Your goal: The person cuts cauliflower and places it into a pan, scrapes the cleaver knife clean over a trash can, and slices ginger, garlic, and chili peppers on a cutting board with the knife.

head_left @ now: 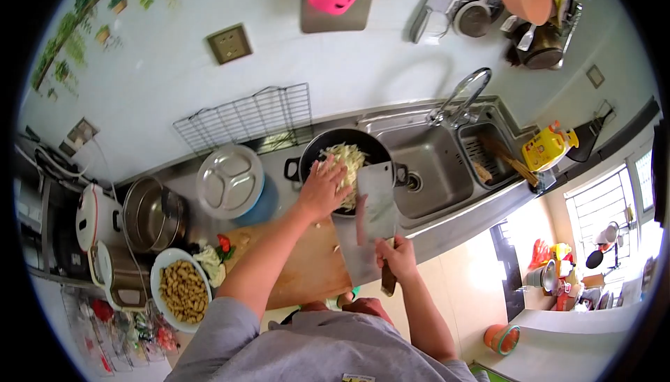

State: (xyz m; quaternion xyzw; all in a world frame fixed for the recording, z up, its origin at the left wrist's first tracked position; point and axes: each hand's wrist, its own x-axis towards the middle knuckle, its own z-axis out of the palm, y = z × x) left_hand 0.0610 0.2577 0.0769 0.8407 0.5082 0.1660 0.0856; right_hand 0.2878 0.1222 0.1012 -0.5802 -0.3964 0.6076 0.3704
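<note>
My left hand (323, 188) lies with its fingers stretched out over pale shredded vegetable (354, 159), probably cabbage, in a black two-handled pot (313, 150). Whether the palm presses on the shreds is hidden. In my right hand (399, 259) is the handle of a cleaver (377, 204), its broad blade pointing away from me over the pot's right side. Below my left forearm lies a wooden cutting board (307, 270) with a few small scraps on it. Red and green peppers (224, 246) and a white vegetable piece (210, 265) sit at the board's left edge.
Right of the pot is a steel double sink (436, 190) with a curved faucet (473, 85). To the left stand a divided metal plate (230, 181), a steel pot (150, 214) and a white bowl (159, 305) of peanuts. A yellow bottle (548, 148) stands beyond the sink.
</note>
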